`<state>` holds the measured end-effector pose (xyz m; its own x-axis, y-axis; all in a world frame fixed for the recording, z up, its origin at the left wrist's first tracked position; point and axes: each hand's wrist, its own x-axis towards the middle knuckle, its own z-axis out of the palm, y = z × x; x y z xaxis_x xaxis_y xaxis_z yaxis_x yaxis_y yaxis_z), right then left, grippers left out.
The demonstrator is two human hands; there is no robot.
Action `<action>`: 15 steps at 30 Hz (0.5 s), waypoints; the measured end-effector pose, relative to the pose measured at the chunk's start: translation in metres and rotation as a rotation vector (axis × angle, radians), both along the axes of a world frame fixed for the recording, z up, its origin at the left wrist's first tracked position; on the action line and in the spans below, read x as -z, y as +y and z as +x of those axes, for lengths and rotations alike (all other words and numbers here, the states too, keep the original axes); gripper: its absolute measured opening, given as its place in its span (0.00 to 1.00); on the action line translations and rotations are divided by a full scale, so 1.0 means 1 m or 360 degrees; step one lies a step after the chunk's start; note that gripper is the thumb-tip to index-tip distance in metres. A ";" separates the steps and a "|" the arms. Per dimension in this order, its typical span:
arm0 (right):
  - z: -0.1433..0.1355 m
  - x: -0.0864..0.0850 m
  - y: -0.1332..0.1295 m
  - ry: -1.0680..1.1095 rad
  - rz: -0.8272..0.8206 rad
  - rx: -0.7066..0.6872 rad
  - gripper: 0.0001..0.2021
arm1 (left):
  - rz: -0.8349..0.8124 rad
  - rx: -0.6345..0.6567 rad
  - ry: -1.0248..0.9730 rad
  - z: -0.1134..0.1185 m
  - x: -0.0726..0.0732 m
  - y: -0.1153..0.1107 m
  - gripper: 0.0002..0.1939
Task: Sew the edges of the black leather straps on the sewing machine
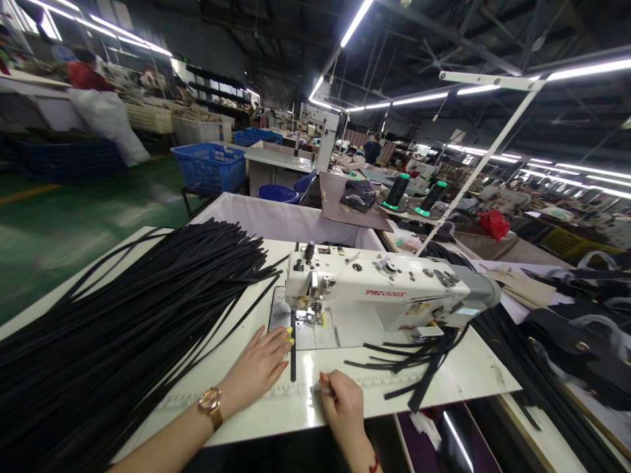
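My left hand [261, 361] lies flat with fingers stretched out, its fingertips touching the edge of a narrow black strap [293, 358]. Yellow shows at two of its fingertips. The strap runs under the needle area of a white sewing machine [374, 289]. To the right, my right hand [342, 401] is closed above the table's front edge; a small dark thing shows at its thumb and fingers, too hidden to name. A big heap of black straps [148, 315] covers the left of the table. Shorter black strap ends [409, 358] lie to the right.
A printed ruler [389, 380] runs along the table front [276, 414]. Behind the machine is a white-lined bin [276, 213], with two black thread cones [397, 192] and a thread stand [483, 161] farther right. Black bags [582, 341] lie at the far right.
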<state>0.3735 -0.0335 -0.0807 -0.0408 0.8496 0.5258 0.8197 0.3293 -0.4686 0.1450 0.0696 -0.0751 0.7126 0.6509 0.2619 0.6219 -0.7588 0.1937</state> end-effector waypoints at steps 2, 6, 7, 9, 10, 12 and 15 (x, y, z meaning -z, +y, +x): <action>0.000 -0.001 0.000 0.0006 0.0010 0.0001 0.15 | -0.0003 0.0002 0.0002 0.000 0.000 0.000 0.22; -0.001 -0.002 0.001 0.0015 -0.0006 0.0011 0.16 | 0.0006 0.0014 -0.0049 0.000 -0.001 0.000 0.22; -0.001 -0.003 0.001 0.0020 -0.0023 0.0009 0.16 | 0.0006 0.0016 -0.0062 0.000 -0.001 0.000 0.21; -0.001 -0.002 0.001 0.0036 -0.0054 0.0007 0.15 | 0.0002 0.0017 -0.0070 0.000 -0.002 0.000 0.21; 0.000 -0.002 0.001 0.0044 -0.0061 0.0004 0.15 | -0.0002 0.0016 -0.0068 0.000 -0.002 0.000 0.20; 0.000 -0.001 0.001 0.0056 -0.0065 0.0000 0.15 | -0.0007 0.0018 -0.0056 0.001 -0.002 0.001 0.20; 0.000 0.001 0.001 0.0059 -0.0067 -0.0005 0.15 | -0.0001 0.0019 -0.0050 0.001 -0.003 0.003 0.19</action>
